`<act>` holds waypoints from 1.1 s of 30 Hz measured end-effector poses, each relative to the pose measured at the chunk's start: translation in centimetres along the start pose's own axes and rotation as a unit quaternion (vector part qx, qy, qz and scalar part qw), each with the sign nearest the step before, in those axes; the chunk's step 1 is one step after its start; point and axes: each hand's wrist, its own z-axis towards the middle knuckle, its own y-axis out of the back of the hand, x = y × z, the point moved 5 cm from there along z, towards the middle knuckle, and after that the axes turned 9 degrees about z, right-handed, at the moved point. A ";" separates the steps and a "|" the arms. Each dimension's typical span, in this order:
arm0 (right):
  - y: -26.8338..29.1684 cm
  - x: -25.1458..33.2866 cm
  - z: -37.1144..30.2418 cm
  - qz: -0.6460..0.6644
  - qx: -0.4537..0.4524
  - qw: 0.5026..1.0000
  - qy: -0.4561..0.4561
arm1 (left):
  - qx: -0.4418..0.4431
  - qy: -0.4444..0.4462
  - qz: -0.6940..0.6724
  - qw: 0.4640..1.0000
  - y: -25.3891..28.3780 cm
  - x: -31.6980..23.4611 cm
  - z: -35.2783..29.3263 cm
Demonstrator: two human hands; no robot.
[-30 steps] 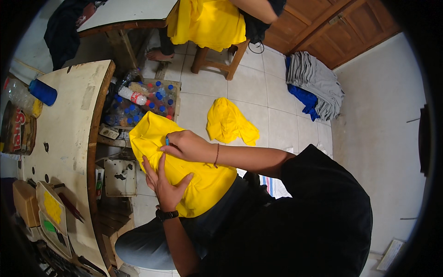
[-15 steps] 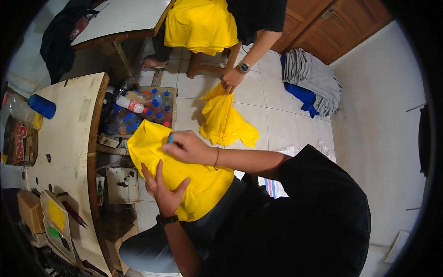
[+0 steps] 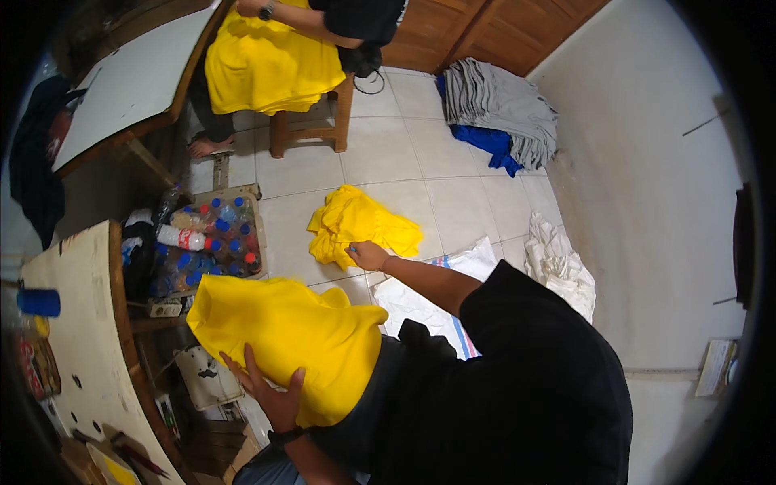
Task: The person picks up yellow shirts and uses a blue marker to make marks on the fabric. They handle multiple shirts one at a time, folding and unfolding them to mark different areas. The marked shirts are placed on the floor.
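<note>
A yellow garment (image 3: 283,339) is spread over my lap, its far end reaching toward the worktable. My left hand (image 3: 273,398) lies on it with fingers spread, gripping nothing. Out on the tiled floor sits a crumpled yellow garment (image 3: 368,225). My right hand (image 3: 370,256) is stretched out to its near edge, fingers closed around a small blue item that is mostly hidden. Whether that hand also pinches the cloth cannot be made out.
At left stands a worktable (image 3: 73,323) with a blue thread cone (image 3: 39,302). Beyond are a crate of bottles (image 3: 257,234) and a co-worker on a stool (image 3: 341,113) with yellow cloth. Folded grey garments (image 3: 497,105) and a white sack (image 3: 424,303) lie on the floor.
My right hand has gone from the lap garment out to the one on the floor. The co-worker's hand has let go of that floor garment and risen to the far table. My view has shifted.
</note>
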 end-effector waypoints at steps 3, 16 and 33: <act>-4.0 -5.1 2.2 -0.052 0.107 0.988 -0.096 | 0.015 -0.003 0.014 1.000 -0.3 0.8 -0.1; -6.2 -8.8 10.4 -0.201 0.104 0.929 -0.292 | -0.020 0.015 0.116 0.993 -1.6 2.7 0.6; 8.7 0.6 5.6 -0.193 0.339 0.901 -0.191 | 0.005 0.009 -0.005 1.000 -1.7 -0.5 2.0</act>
